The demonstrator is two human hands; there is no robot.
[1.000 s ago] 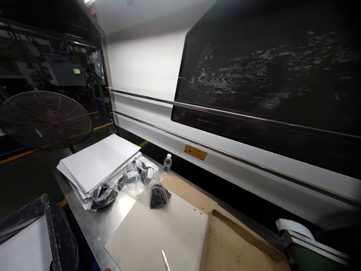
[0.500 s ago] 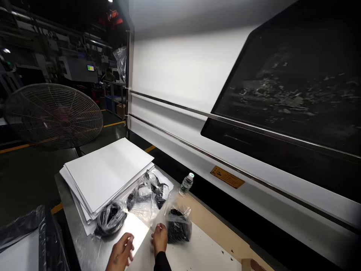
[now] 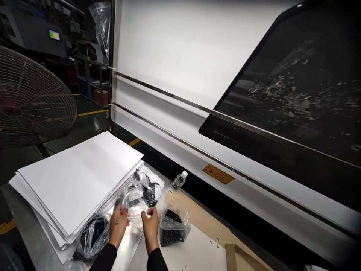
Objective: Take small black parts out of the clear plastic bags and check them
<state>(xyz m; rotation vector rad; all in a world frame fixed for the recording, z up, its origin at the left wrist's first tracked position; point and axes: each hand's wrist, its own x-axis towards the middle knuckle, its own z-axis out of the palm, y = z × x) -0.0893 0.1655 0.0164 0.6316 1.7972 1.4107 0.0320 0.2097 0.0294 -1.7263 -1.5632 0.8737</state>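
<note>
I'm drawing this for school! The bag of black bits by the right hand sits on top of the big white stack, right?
Not quite: the clear plastic bag of black bits by the right hand isn't on the big white stack. The head view shows it sitting on a separate pale board.

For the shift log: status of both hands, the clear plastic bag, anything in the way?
Left hand and right hand at clear plastic bag with black contents; grip unclear. Stack of white sheets beside it. Second bag near left wrist.
</note>
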